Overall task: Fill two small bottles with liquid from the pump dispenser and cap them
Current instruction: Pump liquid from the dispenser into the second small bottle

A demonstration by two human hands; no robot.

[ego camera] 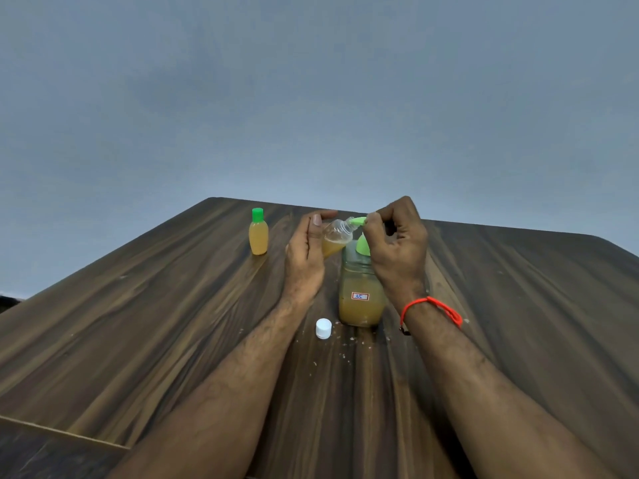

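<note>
White cap (323, 328) lay loose on the wooden tabletop (173, 323), just near-left of the pump dispenser (361, 299); pale specks scattered around it. Dispenser stood upright, amber liquid inside, small red-bordered label (360, 296) on its front. Right hand (397, 247), red thread (432, 307) at the wrist, was curled over the green pump head (359, 223). Left hand (306, 257) gripped an uncapped small bottle (337, 236), partly filled, tilted with its mouth at the spout. Far left of the dispenser stood a filled green-capped bottle (258, 233).
</note>
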